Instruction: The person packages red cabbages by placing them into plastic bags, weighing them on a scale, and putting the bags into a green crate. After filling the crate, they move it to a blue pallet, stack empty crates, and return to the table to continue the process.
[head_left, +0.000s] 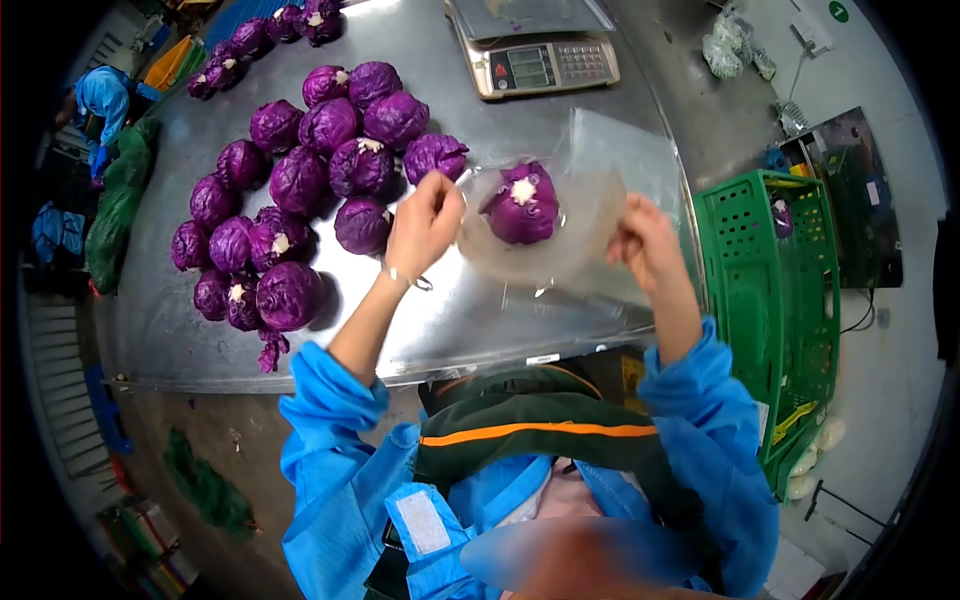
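A red cabbage (523,206), its pale cut stem facing up, sits in the middle of a sheet of clear plastic film (560,258). My left hand (428,225) is closed on the film's left edge, close beside another red cabbage (434,158). At the opposite edge my right hand (645,240) pinches the film with curled fingers. The film is blurred and spreads between both hands around the cabbage. Under its right side lies a stack of clear plastic sheets (625,150) on the metal table (430,335).
Many red cabbages (298,180) are grouped on the table's left. A digital scale (545,65) stands at the back. A green crate (765,290) is beside the table's right edge. Another person in blue (103,95) is at the far left, near a green mesh sack (122,205).
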